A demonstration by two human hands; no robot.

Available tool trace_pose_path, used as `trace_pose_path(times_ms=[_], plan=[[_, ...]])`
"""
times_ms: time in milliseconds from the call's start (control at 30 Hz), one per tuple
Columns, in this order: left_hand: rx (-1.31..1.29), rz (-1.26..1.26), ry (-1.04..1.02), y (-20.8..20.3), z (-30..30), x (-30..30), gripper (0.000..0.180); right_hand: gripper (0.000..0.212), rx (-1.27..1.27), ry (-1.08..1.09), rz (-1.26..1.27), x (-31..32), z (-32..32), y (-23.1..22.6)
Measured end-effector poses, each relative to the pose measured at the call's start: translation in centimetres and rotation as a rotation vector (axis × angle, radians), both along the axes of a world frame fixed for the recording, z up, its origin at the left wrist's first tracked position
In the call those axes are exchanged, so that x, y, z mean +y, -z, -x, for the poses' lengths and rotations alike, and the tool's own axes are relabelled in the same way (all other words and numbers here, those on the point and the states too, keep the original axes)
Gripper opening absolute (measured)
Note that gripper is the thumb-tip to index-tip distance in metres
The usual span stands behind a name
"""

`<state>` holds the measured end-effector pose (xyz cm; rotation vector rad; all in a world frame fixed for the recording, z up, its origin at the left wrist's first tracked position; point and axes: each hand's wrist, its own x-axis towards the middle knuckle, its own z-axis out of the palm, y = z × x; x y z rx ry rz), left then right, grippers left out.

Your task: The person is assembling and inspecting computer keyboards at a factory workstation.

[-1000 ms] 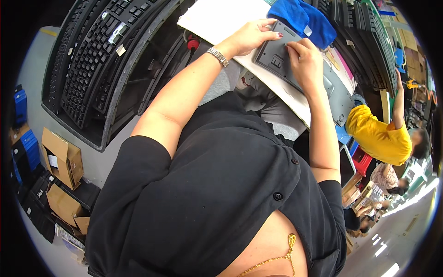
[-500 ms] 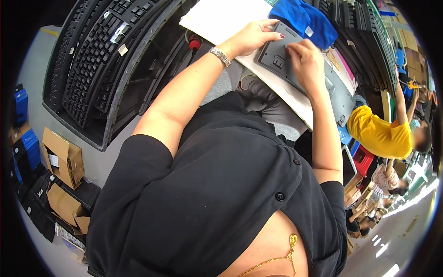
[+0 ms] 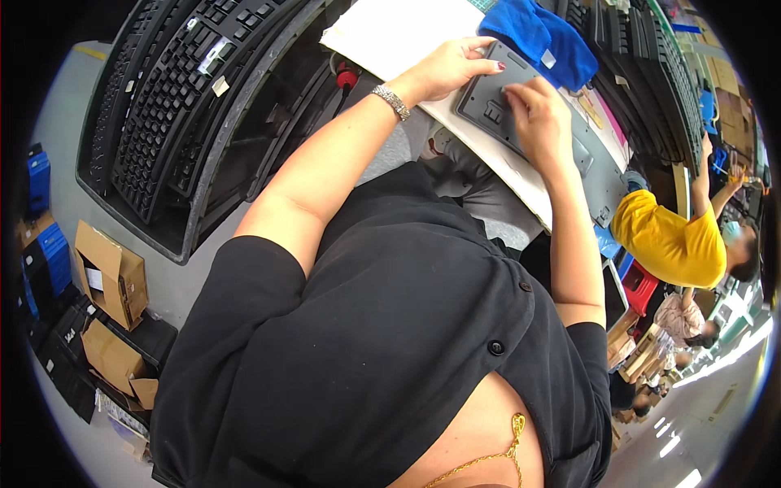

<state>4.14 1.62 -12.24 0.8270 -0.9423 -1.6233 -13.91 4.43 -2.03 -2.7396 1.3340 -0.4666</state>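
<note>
A dark grey keyboard [image 3: 478, 104] lies underside up across the white tabletop [image 3: 382, 28], a rectangular fold-out foot [image 3: 493, 112] showing near its left end. My left hand [image 3: 446, 71] is closed on that left end, thumb on top and fingers at the far edge. Over the middle of the underside, my right hand [image 3: 543, 122] has thumb and index finger curled together in a pinch. Whether anything small sits between those fingertips is hidden. The right forearm and hand cover part of the keyboard, whose right end shows beyond them.
A blue cloth [image 3: 537, 41] lies just past the keyboard. Stacked black keyboards fill a dark bin [image 3: 191, 220] at left, and more keyboards [image 3: 643, 81] stand at right. Open cardboard boxes [image 3: 110, 272] are on the lower left. A person in a yellow shirt [image 3: 671, 240] works to the right.
My right fingertips have shifted slightly over the keyboard's underside. The left hand keeps its place on the edge. At right, the person in yellow has moved their arms a little.
</note>
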Motion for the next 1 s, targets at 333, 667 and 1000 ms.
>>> trace_pose_path(times_ms=[333,667,1000], plan=[[-0.050,-0.010,0.020,-0.3,-0.4,-0.1,0.059,0.010,-0.074,0.053,-0.096,-1.0,0.3,-0.1],[0.047,-0.018,-0.021,-0.5,-0.1,0.0,0.063,0.009,-0.100,0.124,-0.072,-1.2,-0.2,-0.1],[-0.075,0.019,0.000,-0.4,-0.3,0.0,0.062,0.009,0.038,0.089,0.042,-0.8,-0.5,-0.3]])
